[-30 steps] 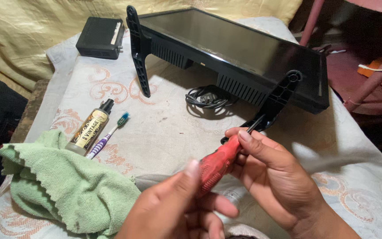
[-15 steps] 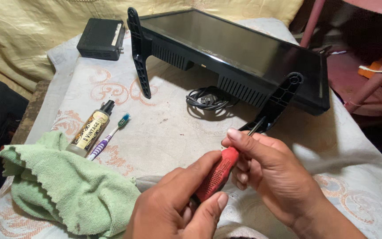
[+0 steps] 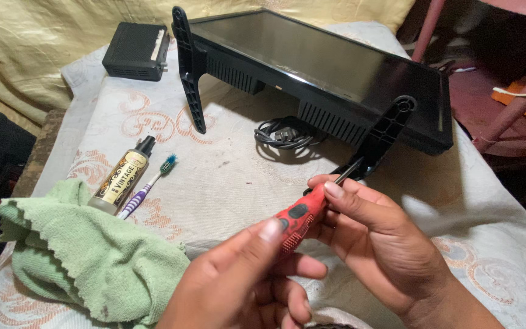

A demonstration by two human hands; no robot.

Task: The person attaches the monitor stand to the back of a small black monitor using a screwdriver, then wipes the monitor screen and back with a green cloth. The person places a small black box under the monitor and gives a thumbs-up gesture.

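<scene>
A red-handled screwdriver [image 3: 299,216] is held between both hands low in the head view, above a surface covered with a white patterned cloth [image 3: 226,176]. The left hand [image 3: 245,286] is closed loosely about the lower end of the handle, its thumb pressed on the textured red side; the butt of the handle is hidden behind that thumb and the fingers. The right hand [image 3: 378,237] is pinched on the upper end of the handle, where the dark metal shaft begins. The shaft tip is seen against the foot of a black stand leg [image 3: 385,131], and it cannot be told whether tip and leg touch. Both wrists are cut off by the lower edge.

A black flat-screen set [image 3: 318,67] is laid face up across the far side of the surface, with a second stand leg [image 3: 189,67] at its left end. A coiled black cable [image 3: 282,135] is partly tucked under the set's near edge. A small black box [image 3: 136,51] is placed beyond the left leg. Left of the hands, a small bottle with a black cap [image 3: 122,176] and a toothbrush [image 3: 147,186] are laid side by side, just beside a crumpled green cloth [image 3: 86,256], whose lower part is hidden by the left hand.
</scene>
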